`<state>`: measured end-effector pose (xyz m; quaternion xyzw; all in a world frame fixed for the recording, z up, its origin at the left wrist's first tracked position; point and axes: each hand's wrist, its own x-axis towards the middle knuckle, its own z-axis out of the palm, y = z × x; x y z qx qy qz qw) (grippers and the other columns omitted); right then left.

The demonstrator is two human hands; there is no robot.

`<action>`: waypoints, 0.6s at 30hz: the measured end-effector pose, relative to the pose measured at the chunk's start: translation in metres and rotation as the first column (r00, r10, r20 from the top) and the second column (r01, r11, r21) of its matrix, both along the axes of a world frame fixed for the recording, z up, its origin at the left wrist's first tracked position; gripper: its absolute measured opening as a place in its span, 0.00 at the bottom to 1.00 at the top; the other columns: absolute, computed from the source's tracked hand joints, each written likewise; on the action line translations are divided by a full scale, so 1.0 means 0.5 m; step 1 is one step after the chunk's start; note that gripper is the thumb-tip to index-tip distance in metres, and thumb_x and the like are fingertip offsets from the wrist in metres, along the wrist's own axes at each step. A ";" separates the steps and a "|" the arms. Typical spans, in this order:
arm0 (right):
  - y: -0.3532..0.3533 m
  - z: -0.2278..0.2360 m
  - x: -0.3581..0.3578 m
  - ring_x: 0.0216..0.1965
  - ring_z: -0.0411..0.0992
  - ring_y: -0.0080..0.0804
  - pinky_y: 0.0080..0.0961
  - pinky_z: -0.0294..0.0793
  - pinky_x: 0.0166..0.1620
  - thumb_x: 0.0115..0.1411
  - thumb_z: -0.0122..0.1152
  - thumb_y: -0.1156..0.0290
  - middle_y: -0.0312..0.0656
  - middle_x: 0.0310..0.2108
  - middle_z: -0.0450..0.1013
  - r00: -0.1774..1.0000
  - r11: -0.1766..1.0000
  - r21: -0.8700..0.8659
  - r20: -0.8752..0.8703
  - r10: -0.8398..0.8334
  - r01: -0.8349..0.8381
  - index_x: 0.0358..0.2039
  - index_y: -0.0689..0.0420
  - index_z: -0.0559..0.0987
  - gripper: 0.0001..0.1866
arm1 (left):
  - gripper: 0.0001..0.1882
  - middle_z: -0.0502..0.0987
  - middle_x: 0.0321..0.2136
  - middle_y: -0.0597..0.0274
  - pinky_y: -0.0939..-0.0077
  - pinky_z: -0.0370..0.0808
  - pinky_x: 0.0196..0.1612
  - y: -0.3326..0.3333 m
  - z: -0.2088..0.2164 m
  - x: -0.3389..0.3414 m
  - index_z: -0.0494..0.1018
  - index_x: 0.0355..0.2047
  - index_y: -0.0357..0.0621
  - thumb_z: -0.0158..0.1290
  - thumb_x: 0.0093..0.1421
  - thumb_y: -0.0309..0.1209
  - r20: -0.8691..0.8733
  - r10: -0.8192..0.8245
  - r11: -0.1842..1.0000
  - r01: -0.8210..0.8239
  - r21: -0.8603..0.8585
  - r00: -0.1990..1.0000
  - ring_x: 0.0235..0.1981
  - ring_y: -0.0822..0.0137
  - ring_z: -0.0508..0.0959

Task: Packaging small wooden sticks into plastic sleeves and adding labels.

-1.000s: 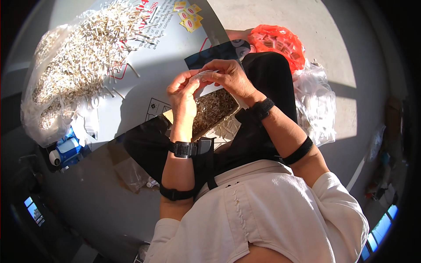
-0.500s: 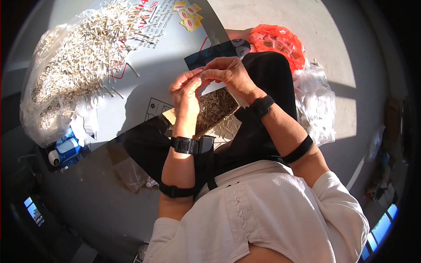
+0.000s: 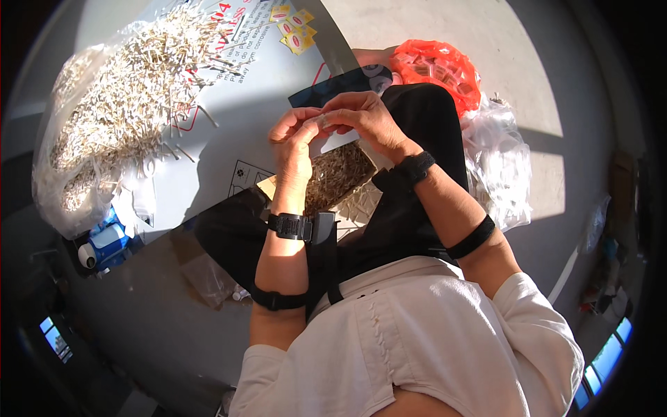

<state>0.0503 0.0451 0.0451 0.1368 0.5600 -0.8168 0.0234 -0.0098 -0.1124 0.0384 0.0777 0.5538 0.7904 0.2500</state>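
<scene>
My left hand (image 3: 295, 144) and my right hand (image 3: 367, 119) meet at the fingertips above my lap, both in a pinch. Between the fingertips shows a small pale, partly see-through thing, too small to name. Just below the hands, an open cardboard box (image 3: 267, 186) rests at my lap, filled with small brownish stick-like pieces (image 3: 340, 174). To the left, a large heap of short off-white sticks (image 3: 139, 97) spills from a clear plastic bag (image 3: 43, 182) onto the grey printed table surface (image 3: 229, 132).
Several yellow-and-white packets (image 3: 297, 31) lie at the table's far side. Right of my knee are a red plastic bag (image 3: 417, 50) of clear pieces and a clear bag (image 3: 497, 163). A blue-and-white container (image 3: 104, 243) stands by the table's left edge. Another clear bag (image 3: 208, 278) lies below.
Both hands stay pinched together over the box, with the fingers shifted slightly. My left wrist has moved a little to the left.
</scene>
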 end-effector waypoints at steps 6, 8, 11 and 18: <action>-0.001 0.019 0.003 0.34 0.76 0.22 0.20 0.75 0.38 0.55 0.67 0.74 0.36 0.37 0.78 0.990 0.986 0.166 -0.137 0.037 -0.013 0.43 0.60 0.80 0.14 | 0.16 0.79 0.38 0.60 0.77 0.77 0.44 -0.026 -0.006 -0.008 0.77 0.41 0.35 0.57 0.51 0.11 -0.389 -0.109 0.964 0.002 -0.266 0.915 0.35 0.71 0.79; 0.002 0.044 0.004 0.36 0.78 0.29 0.24 0.76 0.38 0.51 0.69 0.77 0.37 0.37 0.77 0.963 0.668 0.743 -0.213 0.164 0.051 0.42 0.57 0.80 0.17 | 0.15 0.79 0.34 0.59 0.76 0.77 0.42 -0.021 0.011 -0.010 0.77 0.38 0.37 0.59 0.49 0.12 -0.693 -0.212 0.872 -0.187 -0.453 0.689 0.35 0.68 0.80; 0.003 0.036 -0.002 0.36 0.78 0.37 0.29 0.77 0.37 0.48 0.68 0.76 0.39 0.37 0.76 0.920 0.476 0.864 -0.310 0.242 0.166 0.40 0.54 0.80 0.16 | 0.14 0.79 0.32 0.57 0.72 0.77 0.38 -0.011 0.026 -0.010 0.77 0.34 0.38 0.60 0.47 0.13 -0.817 -0.257 0.836 -0.306 -0.456 0.516 0.34 0.62 0.80; 0.007 0.043 -0.012 0.33 0.76 0.43 0.35 0.76 0.34 0.49 0.62 0.73 0.38 0.32 0.74 0.877 0.358 0.907 -0.347 0.333 0.223 0.31 0.54 0.78 0.07 | 0.14 0.79 0.29 0.57 0.68 0.76 0.35 -0.010 0.027 -0.017 0.76 0.31 0.39 0.62 0.43 0.14 -0.839 -0.306 0.838 -0.292 -0.462 0.449 0.32 0.56 0.79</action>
